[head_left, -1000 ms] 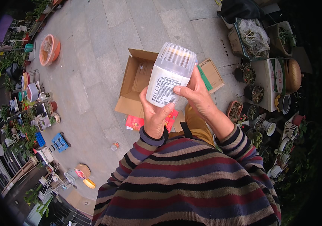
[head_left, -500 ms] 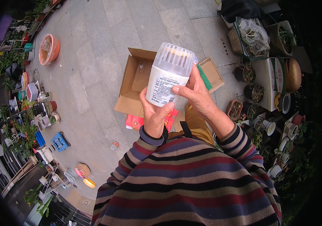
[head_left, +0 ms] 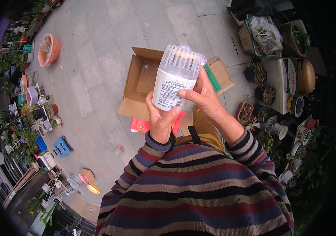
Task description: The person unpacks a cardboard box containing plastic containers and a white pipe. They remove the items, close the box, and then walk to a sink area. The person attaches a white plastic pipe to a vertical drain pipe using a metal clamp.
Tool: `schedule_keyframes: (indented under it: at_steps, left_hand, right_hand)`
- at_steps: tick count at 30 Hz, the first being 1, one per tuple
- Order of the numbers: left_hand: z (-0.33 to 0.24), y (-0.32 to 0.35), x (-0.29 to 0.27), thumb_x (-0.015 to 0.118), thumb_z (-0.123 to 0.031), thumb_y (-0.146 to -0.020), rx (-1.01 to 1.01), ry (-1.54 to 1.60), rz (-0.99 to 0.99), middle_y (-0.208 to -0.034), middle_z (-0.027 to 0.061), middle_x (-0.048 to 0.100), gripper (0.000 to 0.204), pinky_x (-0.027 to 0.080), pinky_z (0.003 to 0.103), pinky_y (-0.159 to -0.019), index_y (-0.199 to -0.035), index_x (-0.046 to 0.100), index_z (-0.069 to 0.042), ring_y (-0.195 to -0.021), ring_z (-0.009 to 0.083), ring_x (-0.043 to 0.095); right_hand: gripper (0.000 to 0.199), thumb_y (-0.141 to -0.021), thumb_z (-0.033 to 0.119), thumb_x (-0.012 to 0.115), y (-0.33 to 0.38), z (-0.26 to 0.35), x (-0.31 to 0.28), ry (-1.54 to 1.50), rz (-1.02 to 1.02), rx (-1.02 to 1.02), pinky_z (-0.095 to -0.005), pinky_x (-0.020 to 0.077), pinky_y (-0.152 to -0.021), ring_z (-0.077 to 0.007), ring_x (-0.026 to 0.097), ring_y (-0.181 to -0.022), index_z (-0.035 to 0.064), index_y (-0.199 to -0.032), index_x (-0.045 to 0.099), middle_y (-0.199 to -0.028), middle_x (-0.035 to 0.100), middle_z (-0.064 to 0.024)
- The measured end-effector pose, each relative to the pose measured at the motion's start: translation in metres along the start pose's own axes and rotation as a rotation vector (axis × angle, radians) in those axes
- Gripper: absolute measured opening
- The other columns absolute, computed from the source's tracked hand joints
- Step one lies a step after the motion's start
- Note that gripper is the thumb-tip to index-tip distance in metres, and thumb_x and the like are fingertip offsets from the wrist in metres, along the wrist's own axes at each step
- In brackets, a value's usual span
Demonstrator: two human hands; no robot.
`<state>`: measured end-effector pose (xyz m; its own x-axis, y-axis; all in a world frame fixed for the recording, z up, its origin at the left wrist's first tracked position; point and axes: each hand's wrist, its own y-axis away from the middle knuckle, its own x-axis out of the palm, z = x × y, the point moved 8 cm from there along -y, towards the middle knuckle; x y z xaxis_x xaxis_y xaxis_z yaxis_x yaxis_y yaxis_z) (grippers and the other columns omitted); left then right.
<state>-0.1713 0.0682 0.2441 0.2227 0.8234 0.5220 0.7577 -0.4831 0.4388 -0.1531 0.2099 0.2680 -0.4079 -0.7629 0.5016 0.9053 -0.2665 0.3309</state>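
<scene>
White plastic with a clear, slotted cap: the container (head_left: 176, 84) sits up in front of the person's chest, gripped from both sides by both hands. Its label side, small dark print and a barcode, faces the head camera, and its capped end points away from the body, leaning slightly right. The left hand (head_left: 161, 122) is closed around the lower left corner, thumb laid along the bottom edge. The right hand (head_left: 208, 100) clasps the right side, its thumb pressed on the label and its other fingers mostly hidden behind. Just past the cap, a clear rounded edge and a small blue-and-red patch peek out (what they belong to, I cannot tell).

Below and to the left, an open box (head_left: 135, 84) of brown cardboard stands on the grey paving (head_left: 93, 74), partly covered by the container in this view. A flat brown carton (head_left: 224, 72) with a green strip lies to the right, and a red packet (head_left: 139, 125) shows near the left wrist. Striped sweater (head_left: 199, 185) sleeves reach the wrists; mustard trousers (head_left: 205, 128) show beneath the arms.

Farther off at left are an orange basin (head_left: 56, 53) and a blue crate (head_left: 62, 147); a small jar (head_left: 119, 149) lies nearer. Along the right edge stand plant pots and a planter (head_left: 245, 112) of reddish brown.
</scene>
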Motion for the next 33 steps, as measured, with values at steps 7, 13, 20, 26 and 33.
schedule_keyframes:
  at_steps: [7,13,20,26,33]
  left_hand:
    - [0.017,-0.013,-0.022,0.073,0.004,-0.078,-0.049,0.013,-0.012,-0.135,0.011,0.044,0.079,0.042,0.038,-0.105,-0.14,0.025,-0.008,-0.126,0.022,0.048]
    - [0.071,-0.027,-0.087,0.073,0.006,-0.075,-0.162,-0.044,0.062,-0.139,0.0096,0.044,0.084,0.035,0.039,-0.112,-0.144,0.028,-0.01,-0.133,0.0232,0.044]
    - [0.152,-0.051,-0.165,0.075,0.0,-0.076,-0.381,-0.062,0.036,-0.142,0.0113,0.041,0.097,0.035,0.039,-0.112,-0.154,0.02,-0.01,-0.135,0.0233,0.041]
    - [0.222,-0.104,-0.223,0.072,-0.006,-0.084,-0.42,-0.137,-0.066,-0.145,0.0147,0.039,0.092,0.043,0.038,-0.107,-0.157,0.018,-0.011,-0.13,0.0229,0.047]
    - [0.233,-0.128,-0.292,0.067,-0.006,-0.089,-0.133,-0.717,-0.379,-0.129,0.0177,0.052,0.057,0.047,0.037,-0.099,-0.142,0.044,-0.004,-0.119,0.0255,0.053]
  right_hand:
    - [0.094,-0.09,0.043,0.068,-0.015,-0.038,-0.045,0.059,-0.145,0.077,-0.0442,0.027,-0.115,-0.027,0.036,-0.141,0.0039,-0.156,0.014,-0.147,0.04,-0.0162]
    - [0.09,-0.087,0.03,0.073,-0.037,-0.08,-0.096,0.197,-0.107,0.341,-0.0364,0.0387,-0.105,-0.0212,0.051,-0.123,0.0023,-0.154,0.02,-0.135,0.052,-0.013]
    - [0.072,-0.081,0.019,0.08,-0.041,-0.201,-0.14,0.354,0.143,0.662,-0.0321,0.0405,-0.103,-0.0161,0.051,-0.119,0.0088,-0.14,0.04,-0.123,0.056,-0.0043]
    - [0.068,-0.084,0.022,0.077,-0.044,-0.313,-0.203,0.111,-0.141,0.793,-0.0326,0.0443,-0.101,-0.0176,0.053,-0.118,0.0065,-0.138,0.038,-0.125,0.055,-0.0064]
    - [0.068,-0.083,0.023,0.077,-0.109,-0.405,-0.289,0.18,-0.377,0.664,-0.0336,0.0486,-0.097,-0.0197,0.057,-0.114,0.0042,-0.135,0.039,-0.124,0.056,-0.0091]
